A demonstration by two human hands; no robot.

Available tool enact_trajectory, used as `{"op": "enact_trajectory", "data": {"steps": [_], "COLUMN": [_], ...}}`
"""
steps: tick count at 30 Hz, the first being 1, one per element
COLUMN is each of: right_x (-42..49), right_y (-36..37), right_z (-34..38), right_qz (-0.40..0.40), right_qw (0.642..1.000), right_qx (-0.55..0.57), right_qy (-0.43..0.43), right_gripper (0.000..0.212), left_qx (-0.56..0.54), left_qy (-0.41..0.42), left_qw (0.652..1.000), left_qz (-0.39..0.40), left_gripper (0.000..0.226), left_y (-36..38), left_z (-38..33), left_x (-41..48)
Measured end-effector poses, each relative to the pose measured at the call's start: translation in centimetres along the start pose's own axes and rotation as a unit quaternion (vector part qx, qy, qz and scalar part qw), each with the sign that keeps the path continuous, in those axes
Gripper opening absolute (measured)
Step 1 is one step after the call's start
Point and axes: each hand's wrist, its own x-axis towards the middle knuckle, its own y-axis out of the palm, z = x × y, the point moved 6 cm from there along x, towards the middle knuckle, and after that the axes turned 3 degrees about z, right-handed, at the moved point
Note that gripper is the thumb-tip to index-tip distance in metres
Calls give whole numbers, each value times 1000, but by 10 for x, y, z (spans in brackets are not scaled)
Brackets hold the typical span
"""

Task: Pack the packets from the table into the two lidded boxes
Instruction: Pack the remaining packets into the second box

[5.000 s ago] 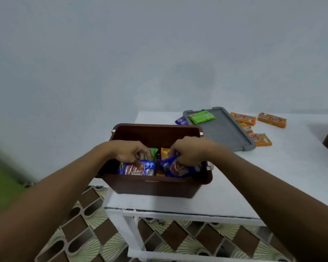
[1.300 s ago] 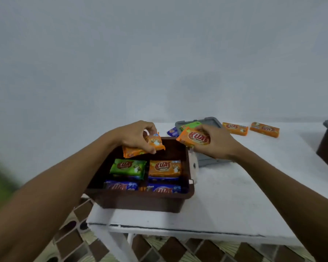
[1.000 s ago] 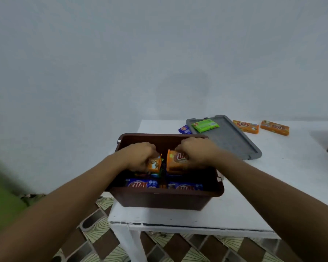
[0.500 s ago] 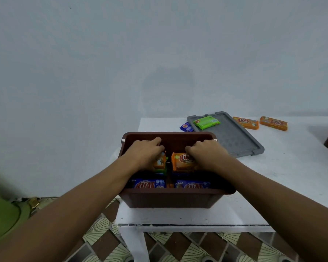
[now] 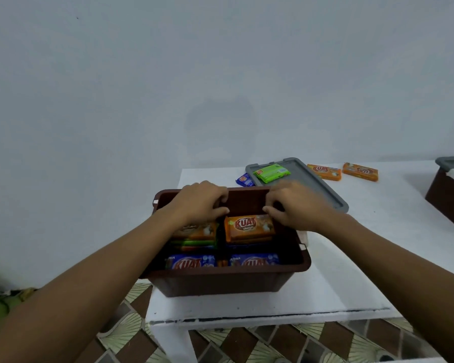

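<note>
Partly hidden under curled fingers, the orange packets [image 5: 249,227] lie inside the brown box [image 5: 220,281]; left hand [image 5: 199,203] and blurred right hand [image 5: 294,205] sit at their far edges, possibly touching, grip indeterminable.

An open brown box [image 5: 228,281] sat mid-frame, with orange Kuat packets [image 5: 249,227] at its back and blue packets [image 5: 192,263] in front. Upper right lay a flat grey lid [image 5: 317,189] bearing a green packet [image 5: 272,173], a blue packet [image 5: 244,180] beside it, and two loose orange packets [image 5: 324,172] beyond. A lidded second box [image 5: 448,197] stood at the right edge.
</note>
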Motion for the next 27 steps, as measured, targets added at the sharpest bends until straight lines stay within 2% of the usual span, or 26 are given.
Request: {"op": "enact_trajectory", "data": {"steps": [2,6,10,15,20,24,27], "right_x": [-14,-33,-47,-78,-92,-79,-70], "right_y": [-6,0,7,26,53,68,81], "right_z": [-24,-47,-113,-226,-337,-386,-406], "right_qz": [-70,-109,-149,-113,-39,27,46], "right_qw": [996,991,986,977,954,945,945], "right_qx": [58,74,60,29,44,52,80], "right_qy": [-15,-40,43,180,294,323,315], "right_gripper": [22,30,20,16,34,58,65], "left_qx": [-25,-50,-58,-31,-17,18,49], "left_qy": [6,46,75,79,85,58,19], "left_qw": [999,993,992,996,994,991,987], "left_qz": [-46,-97,-82,-13,69,120,153], "left_gripper": [16,13,16,25,38,55,62], "left_y": [-10,-15,-1,19,53,84,102], "left_z": [-13,-47,-84,-120,-159,-185,-196], "left_x": [17,59,117,197,284,332,359]}}
